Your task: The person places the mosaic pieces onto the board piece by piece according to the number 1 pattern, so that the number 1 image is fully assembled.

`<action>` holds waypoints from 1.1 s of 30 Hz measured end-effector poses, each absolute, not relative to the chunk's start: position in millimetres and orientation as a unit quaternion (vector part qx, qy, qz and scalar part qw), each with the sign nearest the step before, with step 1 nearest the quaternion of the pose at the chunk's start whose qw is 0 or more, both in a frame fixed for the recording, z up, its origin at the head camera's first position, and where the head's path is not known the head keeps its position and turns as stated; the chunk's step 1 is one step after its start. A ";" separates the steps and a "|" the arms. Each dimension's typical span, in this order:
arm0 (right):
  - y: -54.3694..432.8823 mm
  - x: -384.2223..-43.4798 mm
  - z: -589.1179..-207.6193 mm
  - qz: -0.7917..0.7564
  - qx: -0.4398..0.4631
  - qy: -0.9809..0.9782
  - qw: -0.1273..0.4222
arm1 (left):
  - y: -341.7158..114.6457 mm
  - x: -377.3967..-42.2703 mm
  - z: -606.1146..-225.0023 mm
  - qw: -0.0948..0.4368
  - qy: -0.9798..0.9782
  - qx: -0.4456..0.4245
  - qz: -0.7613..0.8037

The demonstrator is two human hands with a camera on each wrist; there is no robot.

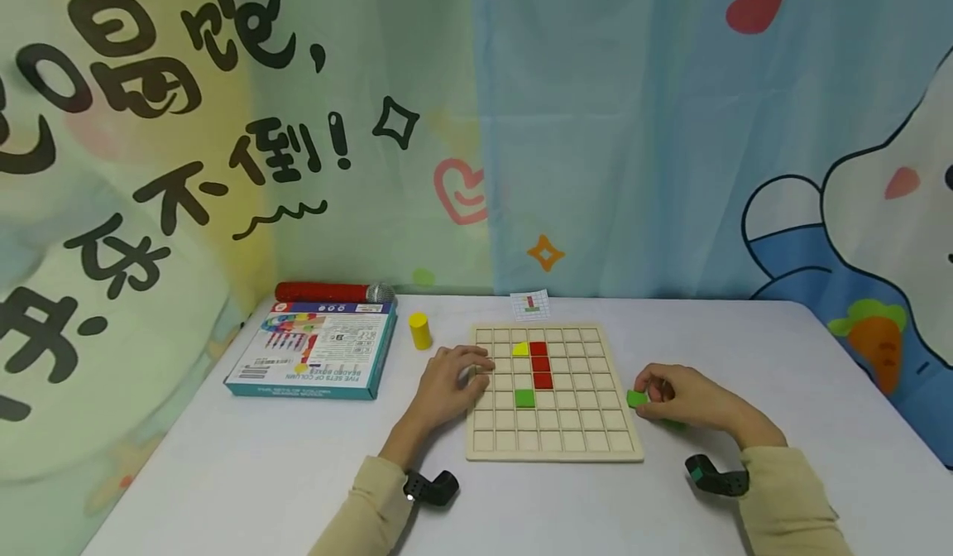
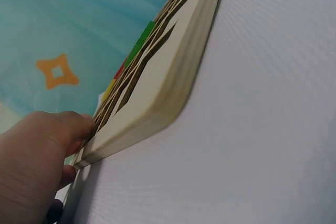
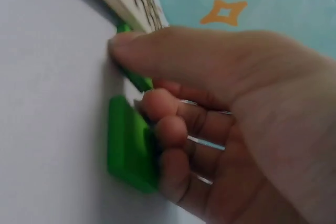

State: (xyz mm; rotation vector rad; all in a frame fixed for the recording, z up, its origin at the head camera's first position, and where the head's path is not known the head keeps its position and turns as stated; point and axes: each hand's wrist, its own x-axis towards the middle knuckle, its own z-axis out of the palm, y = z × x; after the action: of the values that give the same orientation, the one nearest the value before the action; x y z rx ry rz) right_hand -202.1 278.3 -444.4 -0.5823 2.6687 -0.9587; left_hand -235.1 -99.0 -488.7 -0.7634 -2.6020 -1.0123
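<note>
My left hand (image 1: pixel 451 381) rests at the left edge of a wooden grid board (image 1: pixel 588 443), its fingertips over the border squares. On the board, three red tiles (image 1: pixel 541 364) form a column, with a yellow piece (image 1: pixel 520 349) beside the top one and a green tile (image 1: pixel 524 399) lower left. Just off the board's right side, my right hand (image 1: pixel 688 396) pinches a green square block (image 1: pixel 636 399) between thumb and fingers. A second green block (image 3: pixel 128 145) lies on the table under the curled fingers of that hand, partly hidden in the head view.
A small card (image 1: pixel 530 306) with a printed grid pattern lies behind the board. Left of it stand a yellow cylinder (image 1: pixel 420 331) and a flat boxed set (image 1: pixel 313 349), with a red microphone (image 1: pixel 323 292) behind the box. A printed curtain (image 1: pixel 596 126) hangs at the table's back.
</note>
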 end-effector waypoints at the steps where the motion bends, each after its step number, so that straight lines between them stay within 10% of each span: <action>1: 278.1 -201.3 -444.9 -0.328 -0.198 0.915 0.122 | -99.1 -234.4 -489.4 0.122 -0.892 -0.262 -0.348; 33: 264.1 -200.1 -439.2 -0.362 -0.228 0.900 0.081 | -98.8 -234.4 -486.2 0.115 -0.893 -0.250 -0.356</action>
State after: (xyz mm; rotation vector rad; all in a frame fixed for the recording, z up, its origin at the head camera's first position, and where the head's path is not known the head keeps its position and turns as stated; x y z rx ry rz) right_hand -200.1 264.1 -439.2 -0.6807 2.6916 -1.0816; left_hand -234.4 -98.8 -486.2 -0.7327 -2.6167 -1.0443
